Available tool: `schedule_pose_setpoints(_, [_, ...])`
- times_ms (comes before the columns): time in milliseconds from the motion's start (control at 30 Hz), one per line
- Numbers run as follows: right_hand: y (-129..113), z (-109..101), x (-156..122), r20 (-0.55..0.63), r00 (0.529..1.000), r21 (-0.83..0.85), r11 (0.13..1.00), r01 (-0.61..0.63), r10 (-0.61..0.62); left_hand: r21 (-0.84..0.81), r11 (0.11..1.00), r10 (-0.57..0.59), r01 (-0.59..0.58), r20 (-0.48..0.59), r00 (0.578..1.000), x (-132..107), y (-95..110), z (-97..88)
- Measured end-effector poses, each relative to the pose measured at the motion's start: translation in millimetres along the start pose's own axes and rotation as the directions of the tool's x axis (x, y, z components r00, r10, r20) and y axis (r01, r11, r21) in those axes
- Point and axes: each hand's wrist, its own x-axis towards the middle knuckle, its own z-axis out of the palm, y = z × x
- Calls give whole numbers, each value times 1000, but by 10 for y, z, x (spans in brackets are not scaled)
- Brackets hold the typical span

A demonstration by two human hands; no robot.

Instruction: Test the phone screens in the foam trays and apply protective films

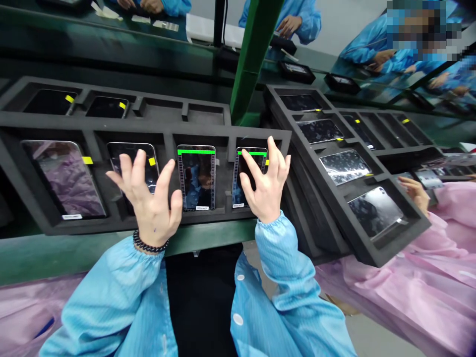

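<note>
Phones (196, 181) singly pocketed in foam tray (223, 131), presumably against knocks; left hand (153, 210) over tray's second-from-left phone (151, 174), right hand (267, 193) over tray's rightmost phone (259, 163), both with fingers spread wide, empty.

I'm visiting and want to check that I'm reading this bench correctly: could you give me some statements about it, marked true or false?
1. In the front tray, two phones show a green bar across the top. True.
2. The left hand grips a phone lifted out of the tray. False: it is open, fingers spread, over the second phone from the left.
3. A dark bracelet circles the left wrist. True.
4. The front tray holds only three phones. False: it holds four, side by side.
5. The right hand is over the rightmost phone of the front tray. True.
6. The sleeves on these two hands are pink. False: they are light blue.
</note>
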Motion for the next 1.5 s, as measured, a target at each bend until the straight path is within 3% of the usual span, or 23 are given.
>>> schedule_pose_setpoints(133, [-41, 13, 33, 21, 1000, -20, 1000, 3, -3, -24, 1000, 7, -7, 2, 1000, 39, 27, 8])
schedule_pose_setpoints(467, [251, 5, -109, -134, 974, 5, 983, -186, 185, -39, 999, -34, 35, 17, 999, 15, -21, -14])
schedule_pose_setpoints(667, [-11, 17, -5, -66, 998, 47, 999, 2, 1, -65, 998, 5, -3, 26, 1000, 40, 50, 17])
schedule_pose_setpoints(767, [-109, 39, 35, -32, 999, 44, 998, 39, -38, -58, 998, -7, 9, 34, 999, 26, 37, -5])
schedule_pose_setpoints(900, [-73, 27, 41, -40, 999, 63, 998, 27, -25, -53, 998, -26, 27, 31, 999, 15, 15, -48])
schedule_pose_setpoints(1133, [229, -66, -40, -158, 980, 104, 989, -104, 120, -62, 998, 20, -17, 49, 999, 103, 49, -10])
schedule_pose_setpoints(1500, [300, 1, -156, -171, 980, 71, 993, -94, 105, 26, 998, 59, -61, 82, 995, 191, 39, 65])
